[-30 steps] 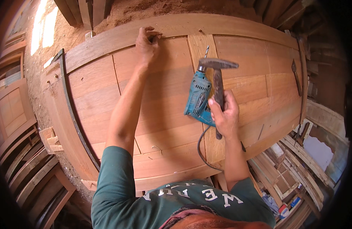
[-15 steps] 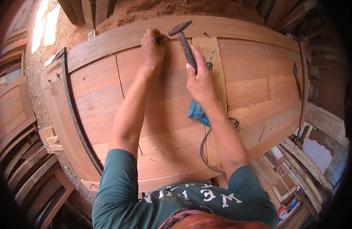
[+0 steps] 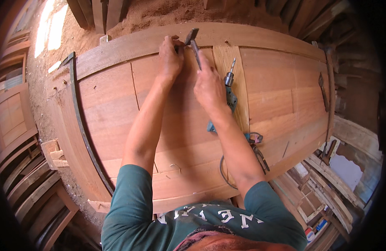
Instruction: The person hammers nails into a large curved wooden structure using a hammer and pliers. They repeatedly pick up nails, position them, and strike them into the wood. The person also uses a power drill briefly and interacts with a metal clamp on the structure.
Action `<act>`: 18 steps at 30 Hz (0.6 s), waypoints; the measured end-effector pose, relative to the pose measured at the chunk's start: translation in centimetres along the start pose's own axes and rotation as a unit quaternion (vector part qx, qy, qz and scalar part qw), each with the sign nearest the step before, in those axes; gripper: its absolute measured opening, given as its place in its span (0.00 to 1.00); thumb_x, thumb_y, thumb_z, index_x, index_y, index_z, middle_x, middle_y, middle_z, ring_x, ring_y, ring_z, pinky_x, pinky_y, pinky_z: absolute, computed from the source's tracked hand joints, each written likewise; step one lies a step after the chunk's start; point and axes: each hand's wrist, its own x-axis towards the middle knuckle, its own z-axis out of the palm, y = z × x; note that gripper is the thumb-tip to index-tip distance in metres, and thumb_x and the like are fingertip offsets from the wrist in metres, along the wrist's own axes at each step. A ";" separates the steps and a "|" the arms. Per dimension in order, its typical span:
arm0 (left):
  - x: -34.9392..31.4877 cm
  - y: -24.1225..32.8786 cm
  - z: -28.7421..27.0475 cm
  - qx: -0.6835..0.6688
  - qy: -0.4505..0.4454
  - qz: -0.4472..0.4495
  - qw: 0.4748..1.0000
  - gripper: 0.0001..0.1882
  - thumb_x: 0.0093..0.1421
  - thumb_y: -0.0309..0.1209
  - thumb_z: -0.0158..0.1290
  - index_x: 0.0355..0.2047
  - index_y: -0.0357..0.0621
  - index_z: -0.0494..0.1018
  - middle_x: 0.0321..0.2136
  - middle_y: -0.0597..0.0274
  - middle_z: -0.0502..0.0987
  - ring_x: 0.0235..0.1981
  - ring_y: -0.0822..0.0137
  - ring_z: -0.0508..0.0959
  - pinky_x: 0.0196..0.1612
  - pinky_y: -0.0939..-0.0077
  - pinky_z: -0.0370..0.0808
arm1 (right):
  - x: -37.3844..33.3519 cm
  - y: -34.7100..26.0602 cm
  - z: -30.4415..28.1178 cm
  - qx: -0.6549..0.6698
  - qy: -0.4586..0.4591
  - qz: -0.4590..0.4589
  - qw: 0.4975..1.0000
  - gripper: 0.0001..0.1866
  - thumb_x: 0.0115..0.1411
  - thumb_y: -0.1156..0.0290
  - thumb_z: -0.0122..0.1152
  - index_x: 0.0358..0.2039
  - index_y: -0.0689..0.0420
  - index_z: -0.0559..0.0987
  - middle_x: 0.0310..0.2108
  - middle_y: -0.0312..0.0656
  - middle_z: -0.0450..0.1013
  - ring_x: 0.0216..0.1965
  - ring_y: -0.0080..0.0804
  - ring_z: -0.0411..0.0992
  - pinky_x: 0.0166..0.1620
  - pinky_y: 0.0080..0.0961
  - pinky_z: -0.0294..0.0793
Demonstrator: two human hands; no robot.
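A wooden door panel (image 3: 172, 125) lies flat in front of me, with a rail (image 3: 134, 46) along its far side. My right hand (image 3: 211, 88) is closed around the handle of a hammer (image 3: 195, 47), its head tipped down beside my left fingers. Against the far rail, my left hand (image 3: 171, 58) is closed on something small and dark; its fingers mostly hide it. A blue power drill (image 3: 231, 98) with a bit in its chuck lies on the panel, partly behind my right forearm.
A long dark bar clamp (image 3: 82, 121) crosses the panel's left end, another bar runs along the right end. A dark pointed tool (image 3: 323, 92) lies near the right. A bent nail (image 3: 175, 166) rests at the near side. Timber and door frames (image 3: 11, 121) stand around.
The hammer has swung left and down, its head coming next to my left hand. My right hand moved left with it, uncovering more of the drill. My left hand stays at the rail.
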 end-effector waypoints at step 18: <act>-0.6 1.4 -2.5 0.144 -0.090 0.064 0.983 0.27 0.52 0.17 0.56 0.48 0.60 0.87 0.54 0.72 0.83 0.63 0.51 0.72 0.68 0.54 0.67 | -0.9 2.1 3.1 0.045 0.122 -0.104 0.986 0.36 0.70 0.77 0.54 0.77 0.54 0.58 0.47 0.65 0.76 0.45 0.65 0.77 0.48 0.55 0.76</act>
